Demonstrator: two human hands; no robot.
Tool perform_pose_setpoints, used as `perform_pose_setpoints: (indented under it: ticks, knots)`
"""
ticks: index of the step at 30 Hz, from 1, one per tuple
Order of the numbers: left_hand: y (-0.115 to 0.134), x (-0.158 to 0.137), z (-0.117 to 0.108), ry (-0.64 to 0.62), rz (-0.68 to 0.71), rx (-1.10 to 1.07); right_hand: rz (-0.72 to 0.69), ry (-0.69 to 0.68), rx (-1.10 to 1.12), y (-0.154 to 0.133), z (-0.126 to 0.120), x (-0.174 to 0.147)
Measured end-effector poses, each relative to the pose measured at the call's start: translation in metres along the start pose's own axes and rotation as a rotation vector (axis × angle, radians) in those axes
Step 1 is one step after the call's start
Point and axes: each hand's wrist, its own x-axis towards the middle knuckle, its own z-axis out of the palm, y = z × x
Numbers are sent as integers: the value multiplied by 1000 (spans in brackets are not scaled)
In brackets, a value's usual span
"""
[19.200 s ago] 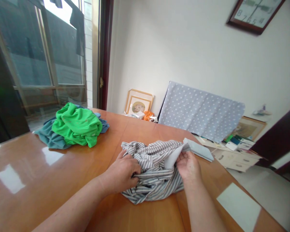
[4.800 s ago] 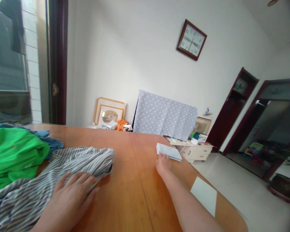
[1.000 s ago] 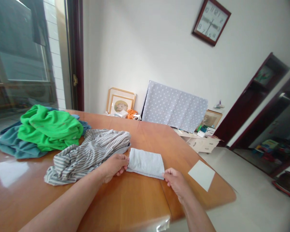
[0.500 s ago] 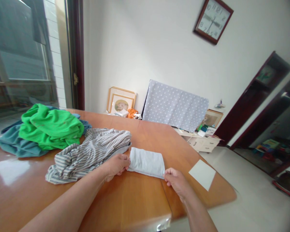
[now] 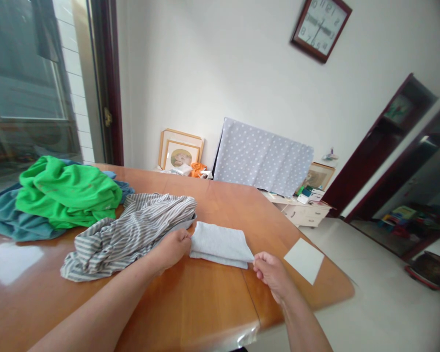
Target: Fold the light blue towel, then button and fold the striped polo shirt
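Corner [image 5: 250,256] now pulled outward — folded cloth [image 5: 220,243] between left grip [image 5: 173,250] and right grip [image 5: 273,275], both pinching its ends.

Soft daylight comes from the left-hand window [image 5: 25,93]
White glare patches the glossy table [image 5: 205,303]; the right-hand doorway [image 5: 418,181] is dim, the right edge blurred and darkened.

Cloth [image 5: 220,240] pale grey; garment [image 5: 143,230] grey-and-white striped; bundle [image 5: 71,188] bright green; table [image 5: 205,308] orange-brown; cover [image 5: 262,155] grey-blue, white-dotted.
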Motion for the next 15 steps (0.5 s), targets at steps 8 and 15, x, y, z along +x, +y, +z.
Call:
perform_pose_setpoints:
  ticks: [8,15]
  knots:
    - [-12,3,-5,-54,226,351,-179,36,-318,4,10,-3]
    - [1,-5,-8,148,305,317,-46,-2,-158,0,0,-1]
